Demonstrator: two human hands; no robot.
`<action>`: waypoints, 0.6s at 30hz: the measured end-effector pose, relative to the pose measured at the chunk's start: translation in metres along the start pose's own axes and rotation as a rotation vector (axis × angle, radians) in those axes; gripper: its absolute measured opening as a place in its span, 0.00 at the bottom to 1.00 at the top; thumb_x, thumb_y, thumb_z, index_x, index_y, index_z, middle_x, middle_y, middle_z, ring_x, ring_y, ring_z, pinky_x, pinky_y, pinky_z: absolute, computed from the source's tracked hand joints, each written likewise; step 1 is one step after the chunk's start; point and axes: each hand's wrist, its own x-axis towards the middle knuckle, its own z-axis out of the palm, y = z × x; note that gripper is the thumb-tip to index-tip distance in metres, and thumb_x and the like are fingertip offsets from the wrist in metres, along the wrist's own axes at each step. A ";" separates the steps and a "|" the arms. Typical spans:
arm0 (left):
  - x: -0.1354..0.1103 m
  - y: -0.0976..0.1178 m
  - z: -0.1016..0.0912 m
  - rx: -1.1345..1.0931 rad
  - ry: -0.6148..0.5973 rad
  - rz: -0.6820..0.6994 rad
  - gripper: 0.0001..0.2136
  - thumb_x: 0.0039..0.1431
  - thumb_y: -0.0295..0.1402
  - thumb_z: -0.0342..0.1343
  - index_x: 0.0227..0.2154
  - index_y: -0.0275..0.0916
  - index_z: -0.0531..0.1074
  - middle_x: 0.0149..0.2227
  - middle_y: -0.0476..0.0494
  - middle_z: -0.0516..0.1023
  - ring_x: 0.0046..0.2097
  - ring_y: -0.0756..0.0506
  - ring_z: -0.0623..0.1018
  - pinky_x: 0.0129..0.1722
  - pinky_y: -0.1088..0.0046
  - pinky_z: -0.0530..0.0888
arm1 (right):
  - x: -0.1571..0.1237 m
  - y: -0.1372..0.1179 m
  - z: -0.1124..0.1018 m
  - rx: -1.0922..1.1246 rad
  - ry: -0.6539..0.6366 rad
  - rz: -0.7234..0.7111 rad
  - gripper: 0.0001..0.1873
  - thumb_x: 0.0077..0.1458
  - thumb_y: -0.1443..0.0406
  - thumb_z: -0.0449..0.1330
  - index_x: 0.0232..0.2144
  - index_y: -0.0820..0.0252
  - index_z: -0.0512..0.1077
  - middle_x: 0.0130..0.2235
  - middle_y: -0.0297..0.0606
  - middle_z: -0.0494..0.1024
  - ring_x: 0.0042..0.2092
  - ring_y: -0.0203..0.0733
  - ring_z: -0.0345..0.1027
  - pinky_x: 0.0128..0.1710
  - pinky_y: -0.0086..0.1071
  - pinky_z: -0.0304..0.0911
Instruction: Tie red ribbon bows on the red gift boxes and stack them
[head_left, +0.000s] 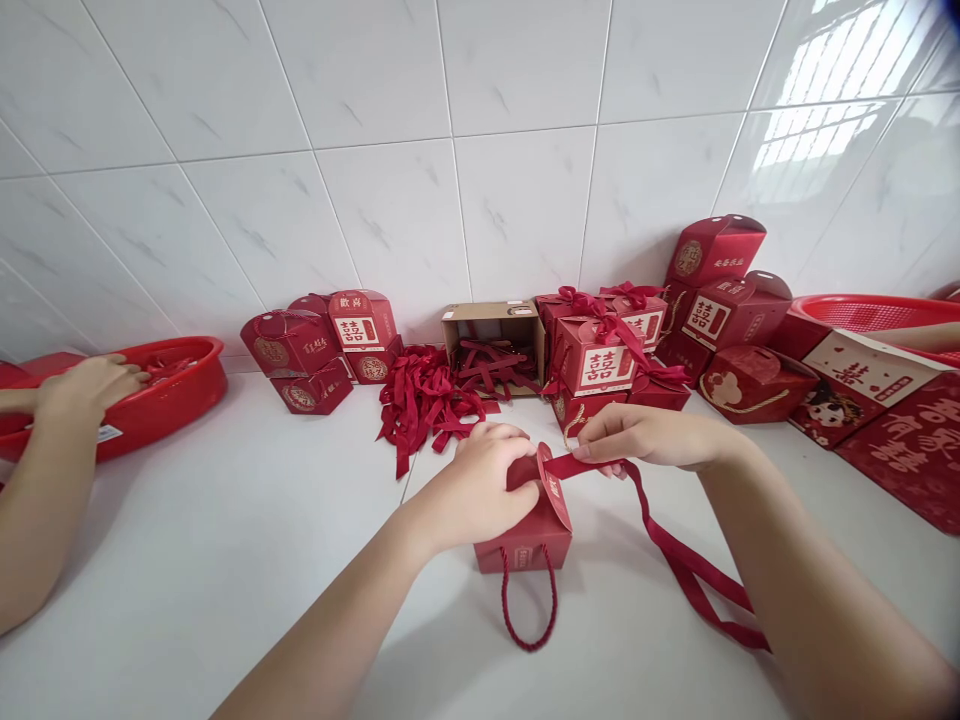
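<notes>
A small red gift box (523, 530) with a twisted rope handle (529, 640) stands on the white table in front of me. My left hand (491, 480) is closed over its top, fingers on the far side and thumb on the near side. A dark red ribbon (679, 560) leads from the top flap of the box to my right hand (637, 437). My right fingers pinch it just right of the box. The rest of the ribbon hangs in a loop down to the right, partly behind my right forearm.
Behind the box lie a heap of red ribbons (424, 400) and an open cardboard box (495, 312) of dark red strips. Ribbon-tied gift boxes (600, 360) and untied ones (724, 320) are stacked right. More boxes (300, 350) stand left. Another person's hand (90, 385) reaches over a red basin (172, 390).
</notes>
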 end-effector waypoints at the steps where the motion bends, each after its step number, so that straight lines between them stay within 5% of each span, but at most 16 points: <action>1: 0.000 -0.001 0.000 -0.004 -0.002 0.000 0.09 0.57 0.35 0.51 0.38 0.45 0.74 0.52 0.45 0.70 0.58 0.38 0.64 0.55 0.58 0.67 | 0.001 0.000 0.001 0.002 0.004 0.002 0.17 0.55 0.61 0.55 0.17 0.60 0.64 0.22 0.30 0.64 0.26 0.34 0.56 0.30 0.31 0.54; 12: -0.001 0.001 -0.007 -0.055 0.044 -0.092 0.09 0.60 0.35 0.44 0.28 0.43 0.67 0.48 0.45 0.72 0.54 0.40 0.68 0.50 0.60 0.70 | 0.013 0.000 0.017 -0.063 0.043 0.045 0.21 0.57 0.51 0.54 0.21 0.60 0.64 0.25 0.31 0.64 0.27 0.33 0.54 0.29 0.31 0.53; 15: -0.001 0.002 -0.012 -0.066 0.141 -0.109 0.09 0.60 0.33 0.43 0.26 0.42 0.65 0.47 0.46 0.72 0.54 0.41 0.67 0.51 0.60 0.68 | 0.012 -0.003 0.023 -0.111 0.257 0.063 0.20 0.56 0.47 0.54 0.36 0.57 0.70 0.38 0.36 0.71 0.36 0.39 0.63 0.36 0.32 0.59; 18: -0.005 0.008 -0.020 -0.085 0.265 -0.075 0.08 0.61 0.32 0.42 0.26 0.42 0.62 0.44 0.47 0.72 0.51 0.43 0.69 0.50 0.63 0.68 | 0.013 -0.008 0.029 -0.071 0.386 -0.058 0.27 0.56 0.48 0.54 0.54 0.50 0.63 0.55 0.40 0.66 0.50 0.44 0.62 0.49 0.36 0.59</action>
